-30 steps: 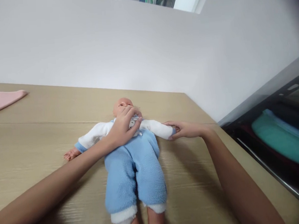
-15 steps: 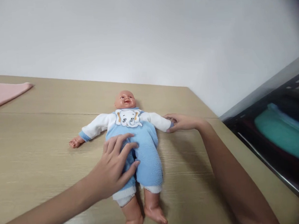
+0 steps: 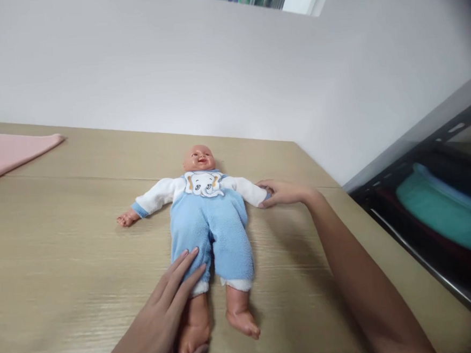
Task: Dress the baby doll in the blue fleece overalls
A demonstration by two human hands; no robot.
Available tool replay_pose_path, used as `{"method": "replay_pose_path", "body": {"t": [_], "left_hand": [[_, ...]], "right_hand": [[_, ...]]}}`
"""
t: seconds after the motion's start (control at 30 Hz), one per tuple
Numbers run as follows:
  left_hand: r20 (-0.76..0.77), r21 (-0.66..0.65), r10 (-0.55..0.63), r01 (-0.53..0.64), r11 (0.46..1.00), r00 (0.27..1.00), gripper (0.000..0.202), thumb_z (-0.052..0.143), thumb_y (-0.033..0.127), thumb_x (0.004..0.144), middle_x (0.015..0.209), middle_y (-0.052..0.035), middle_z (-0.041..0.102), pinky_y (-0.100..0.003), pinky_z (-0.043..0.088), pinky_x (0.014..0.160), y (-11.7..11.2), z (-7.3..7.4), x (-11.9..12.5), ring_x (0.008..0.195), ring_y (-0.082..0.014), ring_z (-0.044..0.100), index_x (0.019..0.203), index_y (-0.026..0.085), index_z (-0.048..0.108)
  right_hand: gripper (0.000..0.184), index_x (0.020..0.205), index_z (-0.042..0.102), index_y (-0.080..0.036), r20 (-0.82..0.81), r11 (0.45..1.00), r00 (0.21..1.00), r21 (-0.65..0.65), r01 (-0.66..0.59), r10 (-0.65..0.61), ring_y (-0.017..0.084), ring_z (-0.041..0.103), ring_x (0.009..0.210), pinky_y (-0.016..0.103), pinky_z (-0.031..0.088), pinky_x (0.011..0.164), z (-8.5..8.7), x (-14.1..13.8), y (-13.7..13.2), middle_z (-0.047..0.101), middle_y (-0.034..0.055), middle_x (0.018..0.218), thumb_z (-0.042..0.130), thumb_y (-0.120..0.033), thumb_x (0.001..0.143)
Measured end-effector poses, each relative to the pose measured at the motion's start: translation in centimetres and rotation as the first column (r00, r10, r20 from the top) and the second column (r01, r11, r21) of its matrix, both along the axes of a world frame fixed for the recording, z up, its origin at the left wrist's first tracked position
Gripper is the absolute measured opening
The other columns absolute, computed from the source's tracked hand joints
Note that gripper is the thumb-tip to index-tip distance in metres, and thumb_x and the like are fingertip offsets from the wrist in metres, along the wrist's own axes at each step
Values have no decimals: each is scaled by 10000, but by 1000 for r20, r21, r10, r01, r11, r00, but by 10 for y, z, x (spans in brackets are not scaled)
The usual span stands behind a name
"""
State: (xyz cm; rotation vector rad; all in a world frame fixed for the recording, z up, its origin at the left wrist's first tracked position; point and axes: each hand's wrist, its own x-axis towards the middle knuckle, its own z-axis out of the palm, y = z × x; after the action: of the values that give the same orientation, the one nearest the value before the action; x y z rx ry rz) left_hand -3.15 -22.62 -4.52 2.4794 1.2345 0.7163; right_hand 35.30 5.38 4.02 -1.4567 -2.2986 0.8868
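A baby doll point(image 3: 229, 236) lies on its back on a wooden table, dressed in a light blue and white fleece romper with an elephant face on the chest. Its arms are spread and its bare feet point toward me. My left hand point(image 3: 162, 310) rests with outstretched fingers along the outer side of the doll's leg at the left; the fingertips touch the blue trouser leg, and the thumb is near the foot. My right hand point(image 3: 285, 191) is closed around the doll's hand at the cuff of the right-side sleeve, mostly hiding that small hand.
A folded pink cloth point(image 3: 11, 152) lies at the table's far left. Behind the tabletop point(image 3: 84, 262) rises a white wall point(image 3: 131, 71). Past the right table edge is a dark rack point(image 3: 383, 209) holding a teal item point(image 3: 439, 205).
My left hand has slid down from the doll's middle to its lower leg, with the fingers straighter. My right hand keeps its hold. The view has shifted slightly.
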Motion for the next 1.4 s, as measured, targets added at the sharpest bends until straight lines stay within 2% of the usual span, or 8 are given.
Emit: {"method": "replay_pose_path", "body": {"t": [0.13,0.27,0.5,0.6,0.87,1.13,1.27,1.4], "left_hand": [[52,28,-10,8,1000,999,1123,678,83,797,1820,-112,489,-552,606,1262,5,-10,-25,1672,-387,491,1822,306,276],[45,112,-7,2,994,999,993,711,178,816,1669,-115,655,-512,664,1158,12,-9,-46,1518,-390,640,1752,325,415],[103,35,122,-126,991,987,461,698,491,1078,1458,-52,745,-534,560,1092,30,61,-31,1331,-367,676,1513,390,584],[146,89,96,-110,990,985,300,657,476,1128,1445,-64,722,-565,485,1174,68,79,-5,1375,-357,634,1391,334,633],[1,197,-7,7,980,1000,675,924,447,923,1525,-179,644,-602,478,1246,213,78,61,1454,-424,561,1462,218,589],[-211,234,-92,141,962,973,492,776,365,972,1291,-184,741,-535,532,1041,253,75,99,1138,-383,680,1396,136,679],[30,226,-75,66,972,997,335,700,368,996,1186,-147,754,-474,535,991,255,69,88,1097,-352,698,1262,164,711],[391,116,-13,-36,993,920,346,703,384,979,1180,-117,797,-444,539,986,261,60,74,1107,-339,730,1250,168,712]], "right_hand": [[491,1258,843,-113,-68,1000,998,-8,3,-3,290,796,1034,369,587,955,-10,1,-9,867,149,1195,940,-174,780],[700,1425,734,-207,-388,996,918,-22,86,-88,352,805,1215,460,644,1033,-50,10,-29,817,167,1388,974,-420,803],[774,1313,721,-261,-680,931,702,78,357,-212,338,768,1255,491,646,1094,-84,4,-41,797,143,1355,1061,-542,678],[754,1323,725,-276,-767,905,605,78,419,-213,299,759,1197,437,664,1033,-75,-14,-44,775,98,1308,1046,-549,697],[596,1151,705,-268,-867,890,464,53,453,-184,211,726,941,376,686,906,-67,-59,-67,733,14,1010,1037,-523,727],[592,1254,663,-293,-848,937,507,36,348,-156,255,735,1111,436,654,1065,-64,-57,-79,752,61,1176,952,-622,856],[548,1440,617,-300,-837,946,531,56,320,-129,283,728,1168,512,641,1094,-67,-50,-83,679,138,1496,674,-693,1063],[522,1472,625,-298,-721,963,681,72,259,-129,298,708,1225,560,588,1164,-84,-50,-82,696,139,1489,719,-618,1070]]}}
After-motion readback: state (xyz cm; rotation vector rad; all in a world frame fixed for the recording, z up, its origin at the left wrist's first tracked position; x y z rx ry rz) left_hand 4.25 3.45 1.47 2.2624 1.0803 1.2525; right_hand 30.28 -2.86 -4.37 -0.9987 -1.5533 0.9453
